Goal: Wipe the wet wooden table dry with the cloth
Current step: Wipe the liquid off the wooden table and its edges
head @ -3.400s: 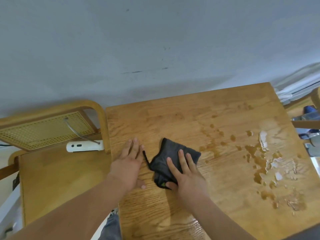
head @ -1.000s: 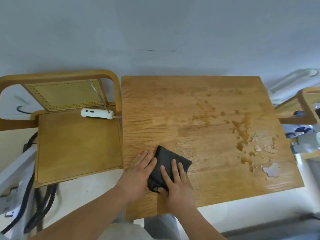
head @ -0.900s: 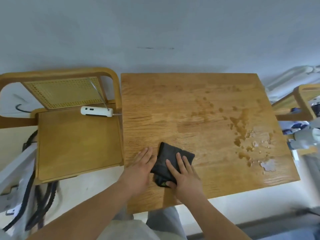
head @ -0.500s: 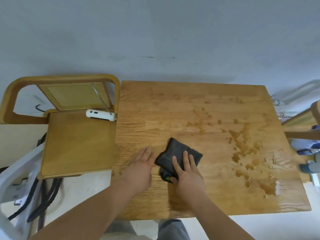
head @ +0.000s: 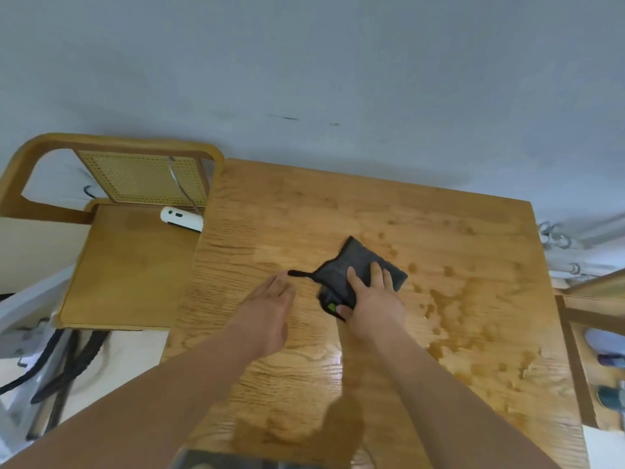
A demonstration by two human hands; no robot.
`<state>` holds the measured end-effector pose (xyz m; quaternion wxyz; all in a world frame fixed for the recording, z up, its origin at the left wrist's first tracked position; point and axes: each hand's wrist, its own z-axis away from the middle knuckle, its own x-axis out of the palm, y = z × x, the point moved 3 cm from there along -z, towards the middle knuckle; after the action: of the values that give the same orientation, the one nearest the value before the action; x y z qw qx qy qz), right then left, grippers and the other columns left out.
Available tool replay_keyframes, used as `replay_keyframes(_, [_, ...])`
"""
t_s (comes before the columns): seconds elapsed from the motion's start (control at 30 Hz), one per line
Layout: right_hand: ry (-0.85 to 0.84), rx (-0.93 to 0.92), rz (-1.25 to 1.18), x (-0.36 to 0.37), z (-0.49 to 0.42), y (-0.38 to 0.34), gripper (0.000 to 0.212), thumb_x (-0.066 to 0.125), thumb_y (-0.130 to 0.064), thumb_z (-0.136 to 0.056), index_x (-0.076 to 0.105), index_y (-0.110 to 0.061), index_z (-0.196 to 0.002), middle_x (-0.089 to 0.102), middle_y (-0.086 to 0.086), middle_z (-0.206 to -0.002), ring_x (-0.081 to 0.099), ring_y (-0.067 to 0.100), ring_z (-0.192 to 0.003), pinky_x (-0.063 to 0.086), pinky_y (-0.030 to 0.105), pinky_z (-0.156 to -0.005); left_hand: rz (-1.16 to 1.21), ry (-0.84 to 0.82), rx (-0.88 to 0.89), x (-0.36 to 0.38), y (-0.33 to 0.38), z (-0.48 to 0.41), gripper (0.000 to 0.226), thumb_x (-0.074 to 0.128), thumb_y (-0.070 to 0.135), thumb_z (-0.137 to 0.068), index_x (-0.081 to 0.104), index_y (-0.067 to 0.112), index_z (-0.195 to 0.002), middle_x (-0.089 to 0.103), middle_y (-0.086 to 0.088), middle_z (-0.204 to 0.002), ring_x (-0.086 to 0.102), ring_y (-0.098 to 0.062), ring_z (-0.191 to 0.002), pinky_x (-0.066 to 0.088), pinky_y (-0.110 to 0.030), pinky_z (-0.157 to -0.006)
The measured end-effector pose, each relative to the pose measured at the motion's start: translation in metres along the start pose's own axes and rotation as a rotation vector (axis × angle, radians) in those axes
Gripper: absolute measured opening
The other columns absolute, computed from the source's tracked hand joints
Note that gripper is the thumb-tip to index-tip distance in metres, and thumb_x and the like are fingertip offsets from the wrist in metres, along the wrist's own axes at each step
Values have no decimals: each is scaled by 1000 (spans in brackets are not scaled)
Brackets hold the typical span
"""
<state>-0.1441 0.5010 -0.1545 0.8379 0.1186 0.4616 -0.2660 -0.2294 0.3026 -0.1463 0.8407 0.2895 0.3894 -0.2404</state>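
Observation:
A dark grey folded cloth (head: 358,262) lies near the middle of the wooden table (head: 304,211). My right hand (head: 372,296) presses flat on the cloth, thumb tucked at its near edge by a green tag. My left hand (head: 270,306) rests flat on the bare wood just left of the cloth, next to its thin black loop (head: 299,273). Wet patches and droplets (head: 453,319) spread over the right half of the table, and a darker wet patch (head: 304,431) sits near the front edge.
A wooden chair with a cane back (head: 135,177) stands against the table's left side, with a white device (head: 181,217) and its cable on the seat. Black cables (head: 67,363) hang at the lower left. Another chair (head: 588,299) and shoes (head: 608,394) are at the right.
My right hand has pushed the cloth farther up and to the right, toward the wet area. My left hand stays flat beside it. The head view has shifted closer over the table.

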Motion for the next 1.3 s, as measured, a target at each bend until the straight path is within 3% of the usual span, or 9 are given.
replay_keyframes(0.1, [13, -34, 49, 7, 14, -8, 84, 48, -61, -99, 0, -36, -163, -5, 11, -171, -2, 34, -157, 33, 45, -120, -39, 2, -21, -15, -7, -25, 84, 56, 28, -101, 2, 15, -164, -13, -10, -171, -7, -26, -158, 5, -36, -128])
replay_keyframes(0.2, [-59, -65, 66, 23, 42, -12, 85, 44, -61, -101, -8, -35, -162, -11, 10, -171, -9, 35, -157, 25, 44, -123, -67, -45, -64, -25, -9, -54, 102, 69, 45, -94, 0, 18, -164, -15, -11, -170, -10, -31, -157, 9, -46, -128])
replay_keyframes(0.27, [-97, -51, 52, 24, 44, -10, 86, 44, -63, -100, -12, -39, -160, -17, 7, -170, -14, 31, -157, 31, 43, -120, -106, -98, -87, -28, -7, -69, 112, 73, 53, -89, -2, 17, -164, -17, -14, -170, -12, -34, -157, 13, -49, -127])
replay_keyframes(0.4, [-72, 45, 10, 1, 1, 0, 89, 52, -64, -97, -9, -46, -159, -16, 0, -170, -13, 25, -157, 44, 42, -112, -147, -99, -54, -29, -12, -69, 116, 70, 61, -86, -5, 20, -164, -18, -12, -170, -10, -33, -156, 20, -47, -124])
replay_keyframes(0.6, [-1, 162, -30, -44, -84, -2, 91, 52, -65, -95, -3, -38, -162, -6, 6, -170, -4, 33, -156, 32, 49, -118, -207, -95, -39, -37, -9, -72, 118, 70, 65, -84, -3, 18, -164, -12, -13, -170, -5, -34, -156, 37, -48, -114])
replay_keyframes(0.8, [-59, 8, 161, -11, -33, -13, 99, 41, -73, -95, -21, -31, -160, -23, 12, -169, -14, 36, -157, 35, 47, -119, -92, -113, -82, -25, -17, -67, 119, 77, 58, -82, -1, 25, -164, -20, -7, -170, -12, -27, -156, 18, -43, -124])
replay_keyframes(0.97, [-159, -148, 197, -17, -24, -1, 82, 24, -75, -97, -14, -40, -160, -27, 4, -168, -19, 29, -156, 37, 44, -117, 5, -82, -122, -23, -21, -74, 116, 84, 53, -77, 11, 31, -164, -24, 0, -168, -16, -20, -156, 4, -32, -125])
replay_keyframes(1.17, [-20, -112, 89, -62, -107, 15, 71, 36, -63, -102, -1, -46, -161, -16, -1, -171, -11, 24, -158, 39, 48, -114, -13, -112, -203, -26, -10, -79, 124, 85, 48, -77, -2, 31, -164, -25, 0, -168, -18, -20, -156, 17, -36, -126])
replay_keyframes(1.3, [-10, -123, 145, -55, -100, 8, 70, 28, -59, -105, -7, -39, -162, -18, 5, -171, -10, 29, -158, 32, 46, -120, -61, -127, -230, -25, -5, -79, 123, 81, 52, -81, -8, 32, -163, -28, 0, -167, -21, -20, -155, 20, -35, -124])
